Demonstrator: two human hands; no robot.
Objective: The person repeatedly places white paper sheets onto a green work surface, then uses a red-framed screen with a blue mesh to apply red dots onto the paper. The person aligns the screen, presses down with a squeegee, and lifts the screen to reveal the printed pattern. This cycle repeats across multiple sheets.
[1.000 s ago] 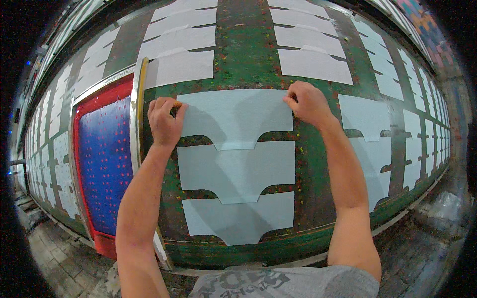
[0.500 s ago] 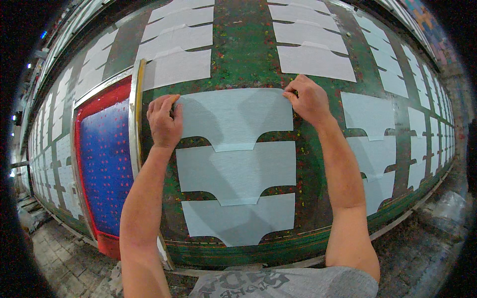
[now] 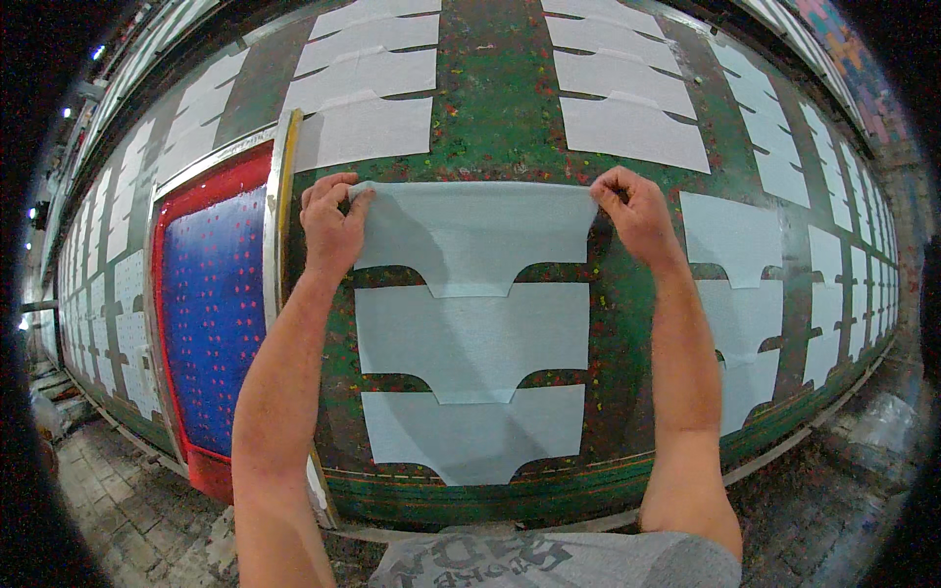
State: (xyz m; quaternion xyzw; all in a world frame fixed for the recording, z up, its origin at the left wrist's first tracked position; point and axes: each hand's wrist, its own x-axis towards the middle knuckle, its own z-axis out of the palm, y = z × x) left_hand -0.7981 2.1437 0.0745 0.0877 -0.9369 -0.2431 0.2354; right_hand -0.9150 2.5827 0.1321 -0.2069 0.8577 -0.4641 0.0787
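A pale blue cut fabric piece (image 3: 461, 230) lies at the top of a middle column of three, its upper edge slightly raised and rolled between my two hands. My left hand (image 3: 336, 223) pinches its top-left corner, while my right hand (image 3: 633, 211) grips the top-right corner between thumb and finger. Below it lie two similar pieces (image 3: 470, 333) (image 3: 470, 431) on the green, paint-speckled table (image 3: 490, 127). Just left of my left arm stands a metal-framed screen (image 3: 214, 294) with red edges and a blue, red-dotted mesh.
Columns of white pieces (image 3: 632, 132) line the far part of the table, and more pale blue pieces (image 3: 730, 240) sit to the right. More rows stretch away on both sides. A grimy tiled floor (image 3: 118, 490) runs along the near edge.
The top edge of the fabric piece has lifted and tautened between my fingers. My right hand has shifted right, and the whole view has moved slightly.
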